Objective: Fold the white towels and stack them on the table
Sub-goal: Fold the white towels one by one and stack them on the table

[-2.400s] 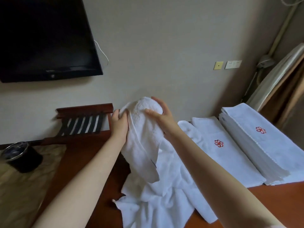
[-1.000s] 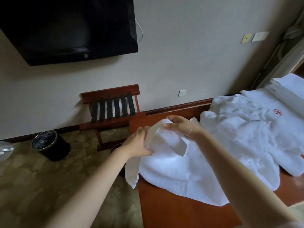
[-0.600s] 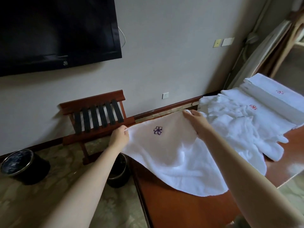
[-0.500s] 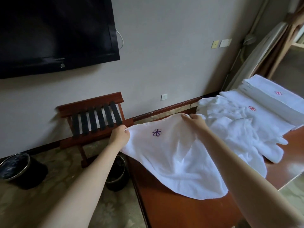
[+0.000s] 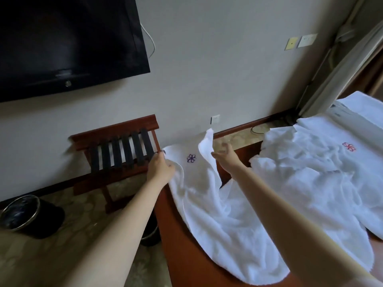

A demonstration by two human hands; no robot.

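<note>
Spreading step: my left hand (image 5: 160,167) pinches the towel (image 5: 217,214) corner at the table (image 5: 186,266) edge. Right hand (image 5: 227,157) is open, looks clear of the flipped-up corner, though it's blurry. Next: grab that corner, pull flat, fold in half.

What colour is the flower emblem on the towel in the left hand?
Purple flower emblem, head view.

The right hand (image 5: 226,158) has let go of the towel (image 5: 217,216), whose freed corner now flaps up beside it.
</note>
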